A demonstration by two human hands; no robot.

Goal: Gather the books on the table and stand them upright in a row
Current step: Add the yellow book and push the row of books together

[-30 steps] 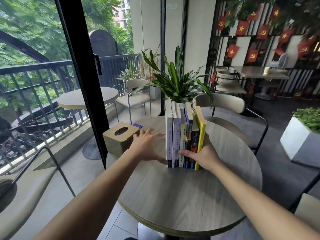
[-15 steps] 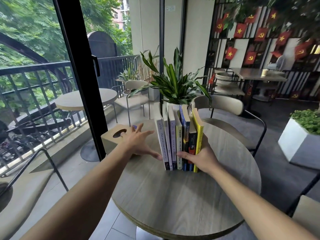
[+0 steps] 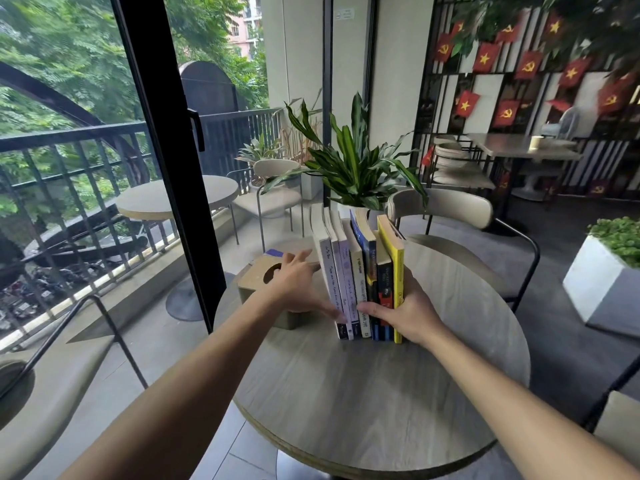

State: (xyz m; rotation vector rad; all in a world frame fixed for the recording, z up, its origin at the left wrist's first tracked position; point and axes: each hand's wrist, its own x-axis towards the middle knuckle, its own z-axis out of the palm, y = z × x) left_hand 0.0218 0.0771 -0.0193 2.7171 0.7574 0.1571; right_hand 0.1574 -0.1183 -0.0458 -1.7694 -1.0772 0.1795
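Bracing a row of books from both sides, a person's hands met at the centre of the frame on a round wooden table. The left hand lay open, palm flat on the outermost white cover, where the books tilted left, likely to stop them toppling. The right hand wrapped the yellow book's side, thumb across the lower spines. A tissue box sat just behind the left hand. Spine lettering was too small to read.
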